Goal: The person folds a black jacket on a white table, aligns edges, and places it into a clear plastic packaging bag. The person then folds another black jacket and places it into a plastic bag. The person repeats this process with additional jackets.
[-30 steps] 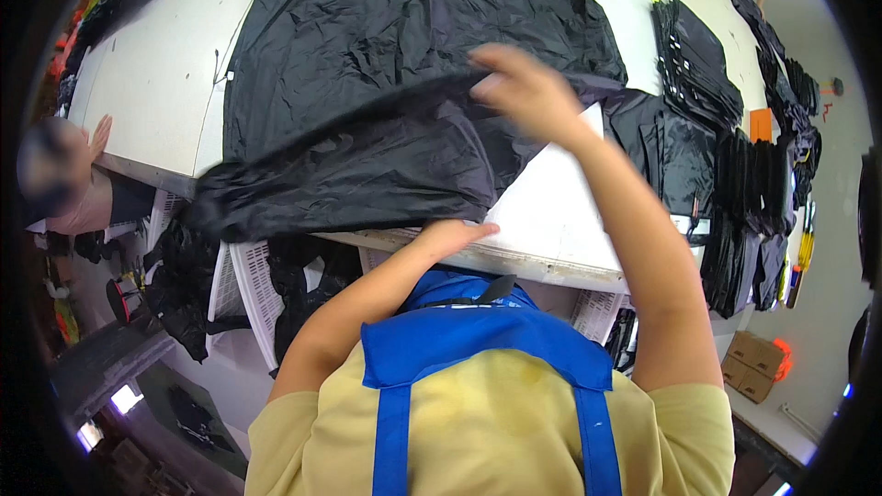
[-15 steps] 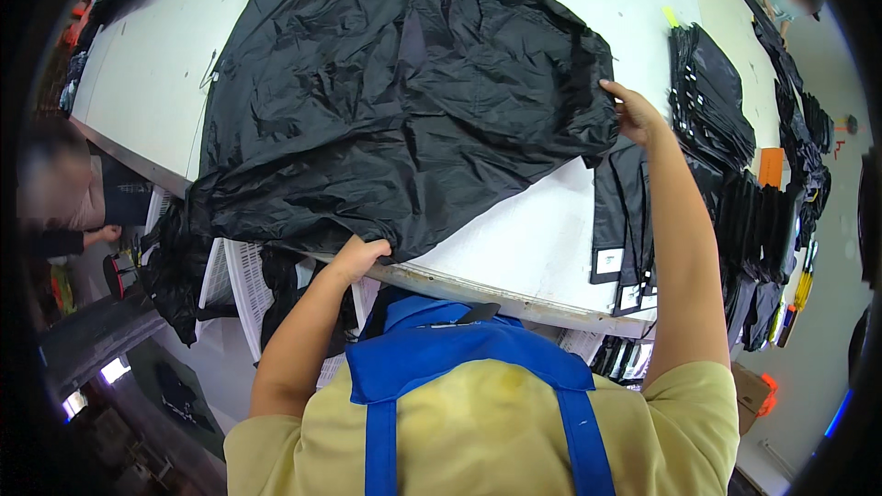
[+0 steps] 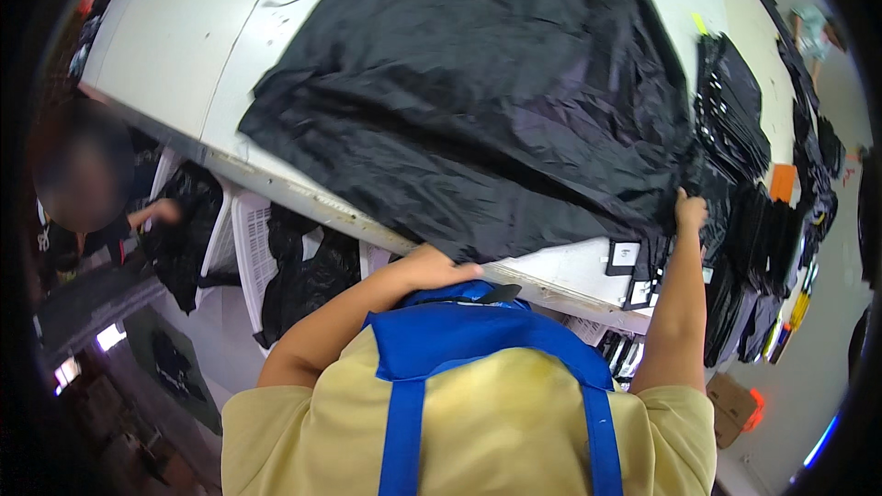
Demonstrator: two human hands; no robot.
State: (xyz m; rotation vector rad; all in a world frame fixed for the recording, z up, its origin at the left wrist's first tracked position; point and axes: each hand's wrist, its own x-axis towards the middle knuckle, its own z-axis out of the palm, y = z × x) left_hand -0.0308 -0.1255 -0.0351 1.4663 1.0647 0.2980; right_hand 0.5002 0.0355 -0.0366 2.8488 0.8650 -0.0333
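We see a large black cloth (image 3: 478,101) spread over the white tabletop (image 3: 175,55), its far end running out past the top of the view, so we cannot tell which way its long axis lies. Its left side slants down toward a corner that points left; from there the near edge runs obliquely down along the front of the tabletop to the left hand (image 3: 441,268), then climbs to the right hand (image 3: 691,209).

The fabric looks thin and slightly glossy, finely wrinkled all over, with a long dark fold running slantwise across its nearer half and a purplish sheen toward the right.

We see the left forearm bent in across the body, the hand at the near edge with its thumb pointing right; its fingers are partly hidden, so we cannot tell whether they grip. The right arm reaches almost straight forward, its fingers curled in and pinching the cloth near its right corner.

Just beside that hand we find stacked black pieces (image 3: 730,115), and below the cloth's right part, a white label (image 3: 626,254).
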